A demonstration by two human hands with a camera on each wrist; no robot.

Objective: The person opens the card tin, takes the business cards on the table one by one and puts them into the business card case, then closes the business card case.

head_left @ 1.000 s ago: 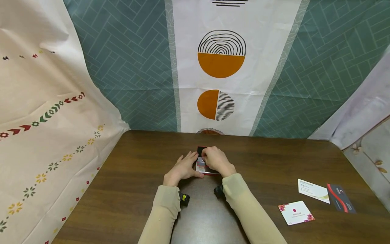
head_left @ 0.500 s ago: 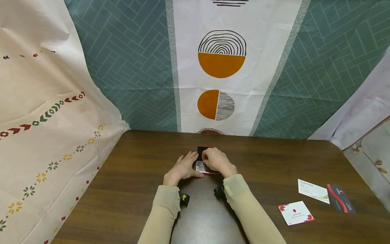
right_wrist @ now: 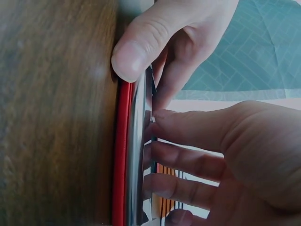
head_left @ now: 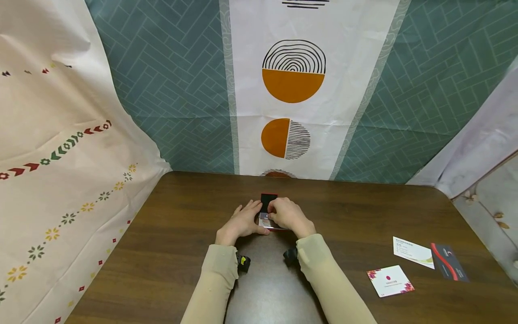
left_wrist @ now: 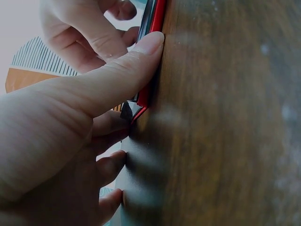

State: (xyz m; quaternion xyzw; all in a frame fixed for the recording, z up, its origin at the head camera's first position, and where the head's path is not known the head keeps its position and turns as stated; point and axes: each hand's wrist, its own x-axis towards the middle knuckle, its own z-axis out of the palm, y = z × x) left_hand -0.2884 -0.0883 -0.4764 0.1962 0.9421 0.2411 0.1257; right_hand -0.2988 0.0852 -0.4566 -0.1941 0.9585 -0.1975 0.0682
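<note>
In the head view a red-edged card case (head_left: 267,199) lies unfolded on the table, its black inner half farther from me. A printed card (head_left: 265,221) shows in its near half. My left hand (head_left: 239,223) holds the case at its left end, thumb along the near edge and index finger by the corner; the other fingertips touch the table. My right hand (head_left: 288,216) bends over the case with its fingertips down at the card. In the right wrist view the right fingers (right_wrist: 176,157) meet the shiny metal side (right_wrist: 136,155); I cannot tell whether they pinch the card.
To the right lie a white card with a green corner (head_left: 413,253), a dark card with a red stripe (head_left: 449,263) and a white card with pink flowers (head_left: 390,281). The wooden table (head_left: 182,216) ends at a patterned curtain (head_left: 194,112) behind.
A second ago the card's upper edge sat farther up; it has slid toward me and now lies lower in the case. The left hand has kept its place.
</note>
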